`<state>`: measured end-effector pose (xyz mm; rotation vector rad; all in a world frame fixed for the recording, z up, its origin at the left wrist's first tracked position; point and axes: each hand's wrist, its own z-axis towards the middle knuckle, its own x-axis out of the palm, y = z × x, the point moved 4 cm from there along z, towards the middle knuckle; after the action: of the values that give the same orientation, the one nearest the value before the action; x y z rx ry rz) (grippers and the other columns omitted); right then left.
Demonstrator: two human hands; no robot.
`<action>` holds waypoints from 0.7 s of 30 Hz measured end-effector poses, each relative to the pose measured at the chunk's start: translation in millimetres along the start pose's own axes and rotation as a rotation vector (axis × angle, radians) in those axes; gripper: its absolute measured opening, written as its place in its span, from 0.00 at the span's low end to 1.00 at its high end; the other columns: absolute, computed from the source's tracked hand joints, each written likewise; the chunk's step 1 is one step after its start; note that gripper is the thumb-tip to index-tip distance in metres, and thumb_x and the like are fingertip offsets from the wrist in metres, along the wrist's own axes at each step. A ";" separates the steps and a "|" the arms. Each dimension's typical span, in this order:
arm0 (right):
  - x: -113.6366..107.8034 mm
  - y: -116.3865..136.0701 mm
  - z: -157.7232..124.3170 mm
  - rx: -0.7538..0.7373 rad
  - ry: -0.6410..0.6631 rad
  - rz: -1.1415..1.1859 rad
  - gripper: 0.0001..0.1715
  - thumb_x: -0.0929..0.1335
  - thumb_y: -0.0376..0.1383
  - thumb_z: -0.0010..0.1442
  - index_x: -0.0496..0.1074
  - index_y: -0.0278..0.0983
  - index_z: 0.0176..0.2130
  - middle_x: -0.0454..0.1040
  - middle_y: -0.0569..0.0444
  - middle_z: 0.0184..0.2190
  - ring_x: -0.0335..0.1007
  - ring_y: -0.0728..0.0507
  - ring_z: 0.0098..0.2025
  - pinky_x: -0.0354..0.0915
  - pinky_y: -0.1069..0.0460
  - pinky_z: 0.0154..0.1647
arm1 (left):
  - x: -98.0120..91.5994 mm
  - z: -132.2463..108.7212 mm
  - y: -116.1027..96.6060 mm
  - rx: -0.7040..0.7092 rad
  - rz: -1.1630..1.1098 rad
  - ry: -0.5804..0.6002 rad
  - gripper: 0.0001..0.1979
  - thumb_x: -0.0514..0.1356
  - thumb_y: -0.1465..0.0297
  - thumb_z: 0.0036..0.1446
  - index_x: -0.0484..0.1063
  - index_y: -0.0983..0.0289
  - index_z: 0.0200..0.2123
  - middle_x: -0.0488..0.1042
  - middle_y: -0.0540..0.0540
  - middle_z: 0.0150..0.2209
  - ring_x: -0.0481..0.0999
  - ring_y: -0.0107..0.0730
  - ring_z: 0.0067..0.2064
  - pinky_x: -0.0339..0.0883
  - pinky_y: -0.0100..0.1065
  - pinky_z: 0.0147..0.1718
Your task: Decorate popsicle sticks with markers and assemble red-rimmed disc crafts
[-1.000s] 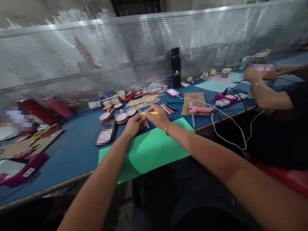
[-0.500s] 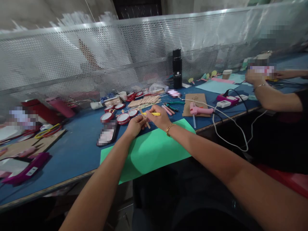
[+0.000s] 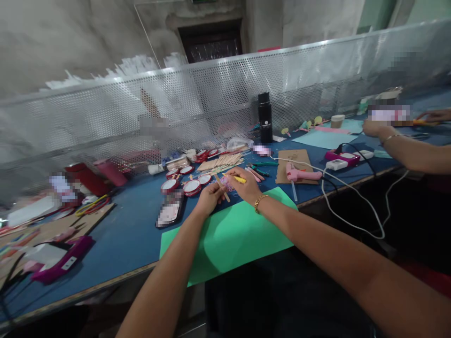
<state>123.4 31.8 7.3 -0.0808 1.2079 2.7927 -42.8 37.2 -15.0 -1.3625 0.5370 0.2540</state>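
My left hand [image 3: 208,199] pinches a flat wooden craft stick [image 3: 227,196], which slants up between its fingertips. My right hand [image 3: 249,187] is closed on a slim yellow pen [image 3: 240,179], its front end close to the stick. Whether the pen touches the stick is too small to tell. Both hands are over the far edge of a green paper sheet [image 3: 232,234]. A small tangle of pinkish-purple strands [image 3: 229,183] lies between and behind the hands. Just beyond are small red-rimmed drums [image 3: 192,188] and a pile of craft sticks [image 3: 225,162].
A phone [image 3: 170,210] lies left of my hands. To the right are pliers [image 3: 266,164], a pink glue gun [image 3: 301,174] on cardboard, and a white cable [image 3: 327,202]. A black bottle [image 3: 265,117] stands by the mesh partition. At far right, a co-worker's hand [image 3: 375,129] is visible.
The camera view has tilted up and turned slightly left, so everything sits lower and further right. My hands keep the stick and the pen in nearly the same pose.
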 end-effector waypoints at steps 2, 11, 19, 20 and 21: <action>0.4 -1.0 -0.1 0.010 -0.002 0.010 0.07 0.67 0.39 0.59 0.73 0.40 0.36 0.79 0.55 0.34 0.75 0.45 0.37 0.69 0.51 0.39 | 0.1 0.6 1.3 -0.022 0.002 0.004 0.19 0.61 0.63 0.65 0.70 0.64 0.57 0.73 0.60 0.55 0.77 0.43 0.50 0.75 0.49 0.47; -5.3 -0.6 0.4 0.063 -0.093 -0.024 0.06 0.67 0.37 0.57 0.66 0.40 0.28 0.72 0.58 0.27 0.69 0.46 0.32 0.65 0.52 0.35 | 0.6 0.1 -0.5 -0.064 -0.009 0.011 0.18 0.61 0.62 0.65 0.71 0.64 0.55 0.74 0.60 0.54 0.77 0.41 0.49 0.75 0.48 0.46; -1.8 3.4 -0.6 0.041 -0.032 -0.032 0.11 0.67 0.40 0.57 0.64 0.41 0.25 0.68 0.60 0.23 0.64 0.47 0.29 0.61 0.52 0.32 | 1.4 0.2 0.8 -0.057 -0.035 0.010 0.19 0.61 0.63 0.65 0.70 0.64 0.56 0.73 0.60 0.55 0.77 0.42 0.50 0.75 0.48 0.47; -1.6 3.7 -0.6 0.041 -0.029 -0.035 0.11 0.67 0.40 0.57 0.64 0.41 0.25 0.68 0.60 0.23 0.64 0.47 0.29 0.61 0.52 0.32 | 1.5 0.5 1.2 -0.053 -0.039 0.011 0.19 0.61 0.63 0.65 0.70 0.64 0.56 0.73 0.60 0.55 0.77 0.42 0.50 0.75 0.48 0.47; -1.4 3.8 -0.7 0.041 -0.027 -0.037 0.10 0.66 0.40 0.57 0.65 0.41 0.26 0.69 0.60 0.24 0.65 0.47 0.29 0.62 0.52 0.32 | 1.7 0.9 1.6 -0.050 -0.043 0.013 0.19 0.61 0.63 0.65 0.70 0.64 0.56 0.73 0.60 0.55 0.77 0.42 0.50 0.75 0.48 0.47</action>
<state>124.3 28.7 9.7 -0.0614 1.2435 2.7275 -41.9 38.2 -17.1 -1.4235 0.5141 0.2250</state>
